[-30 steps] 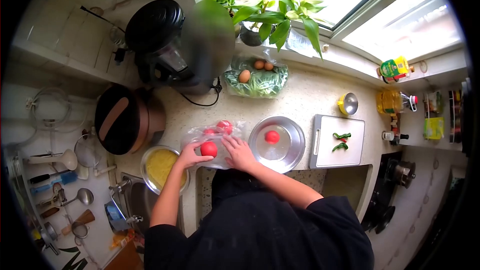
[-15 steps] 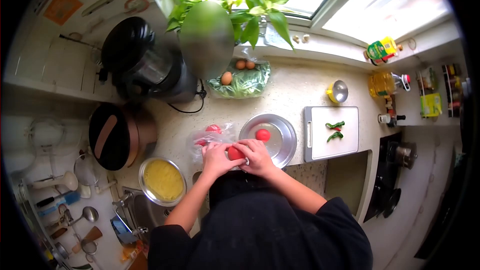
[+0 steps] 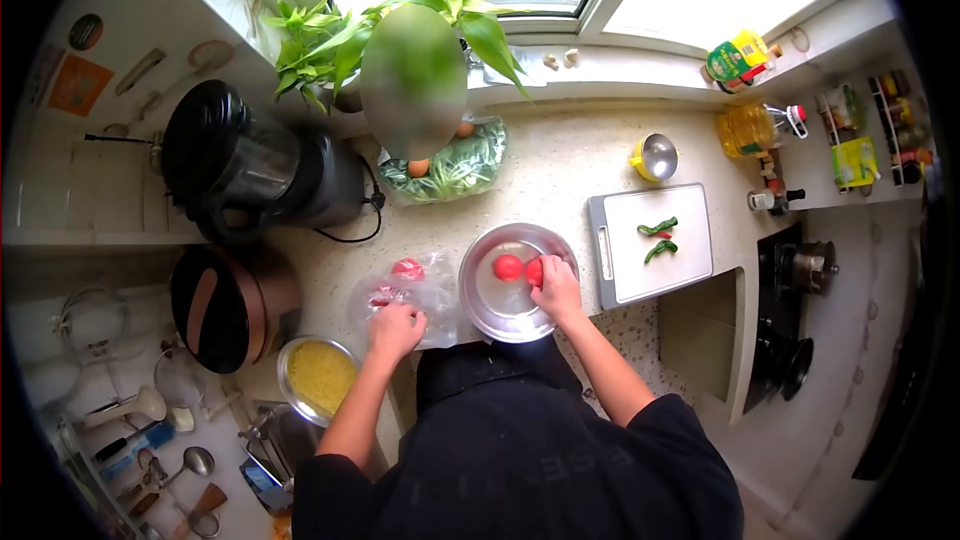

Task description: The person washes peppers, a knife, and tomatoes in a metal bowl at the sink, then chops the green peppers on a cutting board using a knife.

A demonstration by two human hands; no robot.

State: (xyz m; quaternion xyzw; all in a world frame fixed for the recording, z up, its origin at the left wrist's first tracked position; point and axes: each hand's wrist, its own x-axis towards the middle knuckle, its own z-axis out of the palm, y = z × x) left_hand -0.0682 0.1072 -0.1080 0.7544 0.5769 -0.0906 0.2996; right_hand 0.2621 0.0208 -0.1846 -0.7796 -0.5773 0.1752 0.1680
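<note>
My right hand (image 3: 556, 292) is closed around a red tomato (image 3: 535, 271) inside the round metal basin (image 3: 479, 312). A second tomato (image 3: 508, 267) lies in the basin, just left of the held one. At the near edge of a clear plastic bag (image 3: 438, 290), my left hand (image 3: 397, 329) has its fingers curled together. Whatever they may hold is hidden. Inside the bag, another tomato (image 3: 408, 269) shows at the top, with more red below it.
Right of the basin, green and red peppers (image 3: 659, 238) lie on a cutting board (image 3: 640, 280). A bowl of yellow shreds (image 3: 320, 380) sits front left. Behind are bagged greens (image 3: 465, 168) with eggs, a blender (image 3: 250, 165) and a yellow cup (image 3: 655, 157). A cooker (image 3: 235, 305) stands left.
My hands were together on one tomato in front of the basin. Now they are apart: the right has carried the tomato into the basin, the left has shifted to the bag.
</note>
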